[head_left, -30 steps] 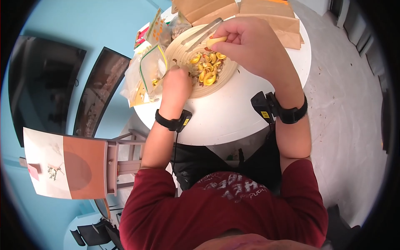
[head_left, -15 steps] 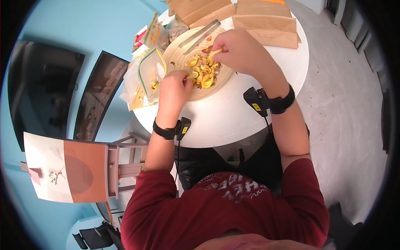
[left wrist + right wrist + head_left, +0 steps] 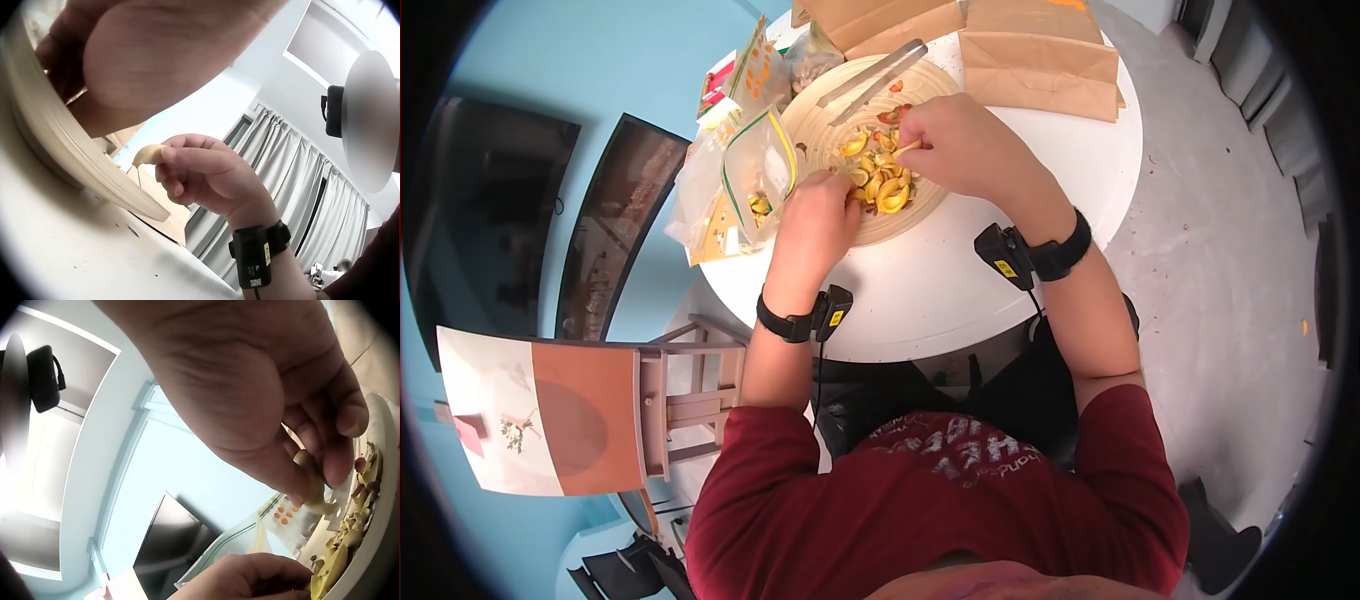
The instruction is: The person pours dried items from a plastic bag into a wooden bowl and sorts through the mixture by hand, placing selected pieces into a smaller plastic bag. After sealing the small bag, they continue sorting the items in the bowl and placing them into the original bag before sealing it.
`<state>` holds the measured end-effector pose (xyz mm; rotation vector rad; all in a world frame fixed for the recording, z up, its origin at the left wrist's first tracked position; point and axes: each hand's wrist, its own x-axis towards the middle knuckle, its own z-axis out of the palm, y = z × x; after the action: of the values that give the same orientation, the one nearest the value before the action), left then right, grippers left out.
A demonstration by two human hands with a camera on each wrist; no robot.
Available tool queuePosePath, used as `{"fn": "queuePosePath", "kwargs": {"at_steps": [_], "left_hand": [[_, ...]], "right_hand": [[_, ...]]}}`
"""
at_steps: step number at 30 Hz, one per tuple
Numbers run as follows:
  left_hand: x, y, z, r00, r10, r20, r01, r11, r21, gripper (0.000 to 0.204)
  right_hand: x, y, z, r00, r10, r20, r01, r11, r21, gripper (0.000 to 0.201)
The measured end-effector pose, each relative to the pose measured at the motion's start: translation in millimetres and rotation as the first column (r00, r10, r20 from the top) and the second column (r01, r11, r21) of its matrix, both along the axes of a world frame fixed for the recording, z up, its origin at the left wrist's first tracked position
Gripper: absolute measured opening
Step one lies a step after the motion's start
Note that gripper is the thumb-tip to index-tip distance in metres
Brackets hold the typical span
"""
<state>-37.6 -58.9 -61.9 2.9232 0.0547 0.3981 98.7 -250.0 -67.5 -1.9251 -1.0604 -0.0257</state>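
Between thumb and fingertips, my right hand (image 3: 968,150) pinches a pale yellow curved piece (image 3: 148,154), held close over the round ridged wooden plate (image 3: 812,112). On the plate lies a pile of yellow shell-shaped pieces (image 3: 892,196), with small brown and reddish bits among them. My left hand (image 3: 812,222) rests at the plate's near left side, its fingers curled down beside the pile. In the right wrist view, its fingertips come right to a yellow piece (image 3: 329,575). I cannot tell whether the left fingers hold anything.
Metal tongs (image 3: 875,82) lie across the plate's far side. Left of the plate stands an open clear zip bag (image 3: 745,180) with yellow pieces inside, near other filled bags (image 3: 812,62). Brown paper bags (image 3: 1040,75) stand at the back of the round white table (image 3: 960,270).
My right hand has come down and left toward the pile, still pinching the pale piece. The left hand stays beside the pile with a slight shift. The head view has turned a little.
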Motion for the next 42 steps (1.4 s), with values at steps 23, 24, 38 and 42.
{"fn": "queuePosePath", "kwargs": {"at_steps": [23, 24, 38, 42], "left_hand": [[31.1, -9.9, 6.2, 0.997, -0.002, 0.082, 0.082, 0.017, -0.996, 0.024], [30.2, -8.8, 3.1, 0.996, 0.005, 0.088, 0.088, -0.004, -0.996, 0.024], [22.8, -12.2, -4.2, 0.995, -0.025, 0.093, 0.095, 0.062, -0.994, 0.035], [21.5, -10.2, -3.5, 0.994, -0.045, 0.102, 0.104, 0.042, -0.994, 0.035]], "right_hand": [[3.1, 9.9, 14.0, 0.800, 0.099, -0.592, 0.061, 0.968, 0.244, 0.020], [2.0, 11.2, 13.2, 0.791, 0.092, -0.605, 0.077, 0.966, 0.247, 0.020], [0.9, 18.6, 10.9, 0.714, 0.145, -0.685, 0.065, 0.960, 0.271, 0.021], [0.9, 21.6, 11.6, 0.735, 0.122, -0.667, 0.077, 0.963, 0.260, 0.021]]}}
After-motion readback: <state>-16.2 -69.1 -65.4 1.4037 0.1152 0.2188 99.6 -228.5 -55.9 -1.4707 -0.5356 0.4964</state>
